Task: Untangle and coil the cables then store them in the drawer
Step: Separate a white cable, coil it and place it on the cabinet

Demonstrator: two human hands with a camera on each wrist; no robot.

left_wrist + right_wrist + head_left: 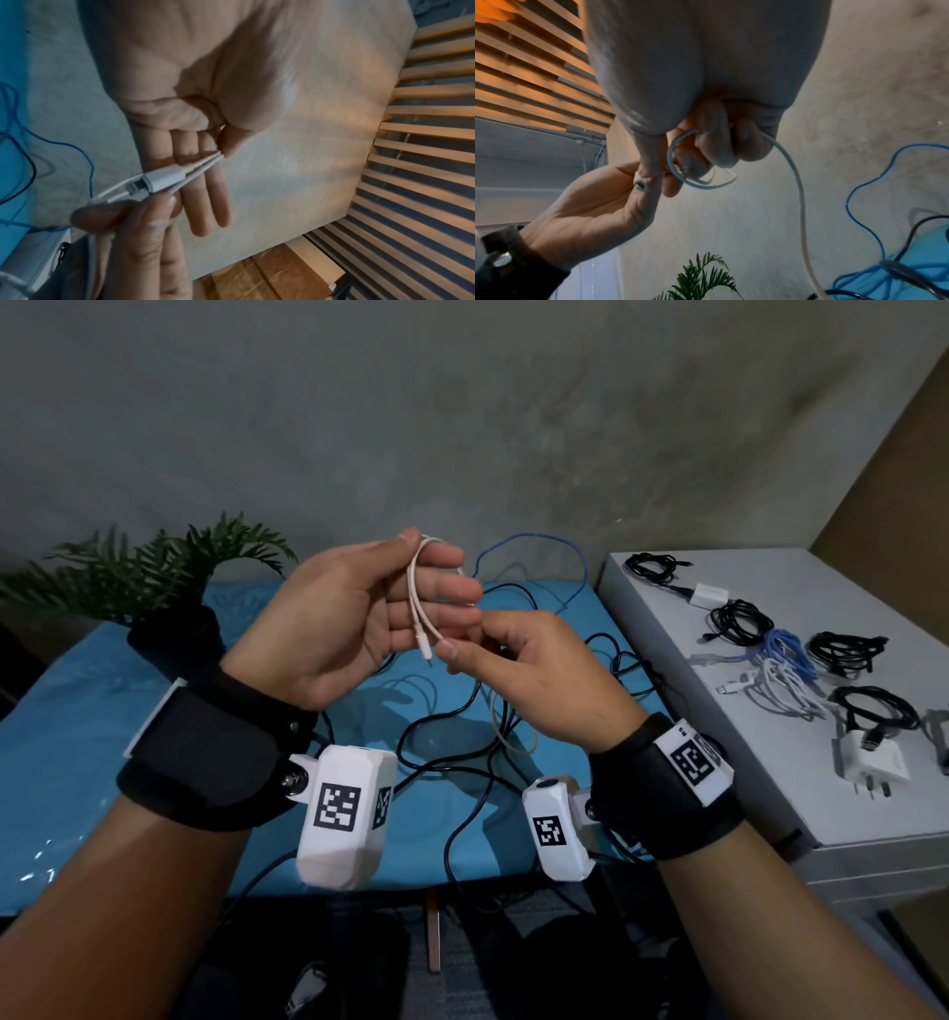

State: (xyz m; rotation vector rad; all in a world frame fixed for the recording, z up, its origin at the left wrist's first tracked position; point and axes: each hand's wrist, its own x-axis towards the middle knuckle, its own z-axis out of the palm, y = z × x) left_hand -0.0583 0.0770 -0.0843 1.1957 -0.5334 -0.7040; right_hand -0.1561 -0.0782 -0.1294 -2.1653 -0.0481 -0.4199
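A thin white cable loops over the straight fingers of my left hand, which is raised palm up above the blue table. The left thumb pins the loop against the index finger. My right hand pinches the same cable beside its white plug, close to the left fingertips. In the right wrist view the cable trails from the curled right fingers down to the table. A tangle of black cables, a grey one and a blue cable lies on the table under both hands.
A white cabinet stands right of the table; on its top lie several coiled cables and white chargers. A potted plant stands at the table's back left. A grey wall is close behind.
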